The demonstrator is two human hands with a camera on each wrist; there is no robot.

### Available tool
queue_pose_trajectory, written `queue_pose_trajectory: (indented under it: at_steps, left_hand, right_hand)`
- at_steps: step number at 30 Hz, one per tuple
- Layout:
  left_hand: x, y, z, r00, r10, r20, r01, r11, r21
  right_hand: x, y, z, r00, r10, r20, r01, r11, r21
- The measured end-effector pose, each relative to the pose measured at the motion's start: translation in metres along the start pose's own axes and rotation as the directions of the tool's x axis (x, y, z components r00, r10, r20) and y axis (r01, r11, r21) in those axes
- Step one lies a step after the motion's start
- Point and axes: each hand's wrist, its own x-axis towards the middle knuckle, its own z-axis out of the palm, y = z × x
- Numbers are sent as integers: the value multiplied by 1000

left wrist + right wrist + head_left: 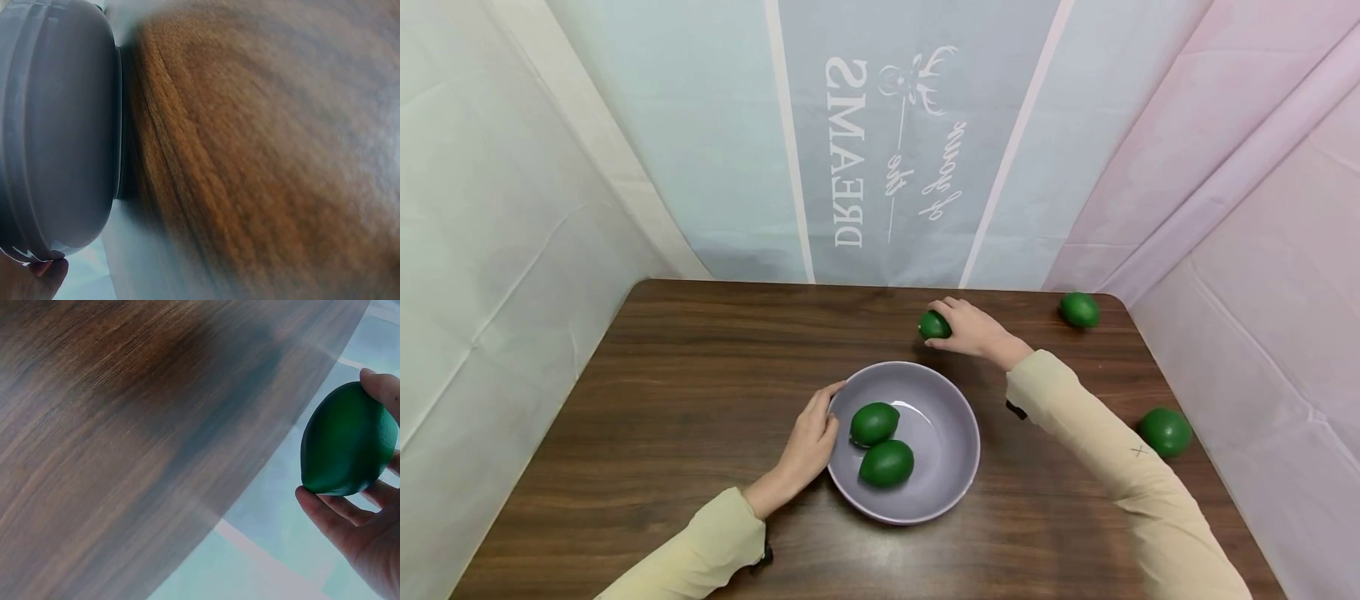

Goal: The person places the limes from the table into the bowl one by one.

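A purple-grey bowl [961, 467] stands on the table with two green limes inside, an upper lime [874, 423] and a lower lime [887, 463] side by side in its left half. My left hand [808, 437] rests against the bowl's left rim, fingers nearly straight; fingertips also show at the bowl's edge in the left wrist view. Beyond the bowl, near the table's back edge, my right hand [966, 327] grips another lime [347, 440] between thumb and fingers. Whether that lime touches the table, I cannot tell.
Another lime [1079, 309] lies at the back right corner of the brown wooden table [700, 375]. A rounder green fruit [1165, 432] sits near the right edge, beside my right sleeve. Cloth walls [722, 167] rise behind the table and on both sides.
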Motion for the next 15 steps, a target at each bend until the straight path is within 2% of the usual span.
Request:
queue_pose_trajectory:
  at_steps: [15]
  left_hand:
    - [-1, 0, 1, 1000, 3, -2, -3, 1000, 0]
  right_hand:
    - [-25, -18, -18, 997, -79, 10, 79, 996, -46]
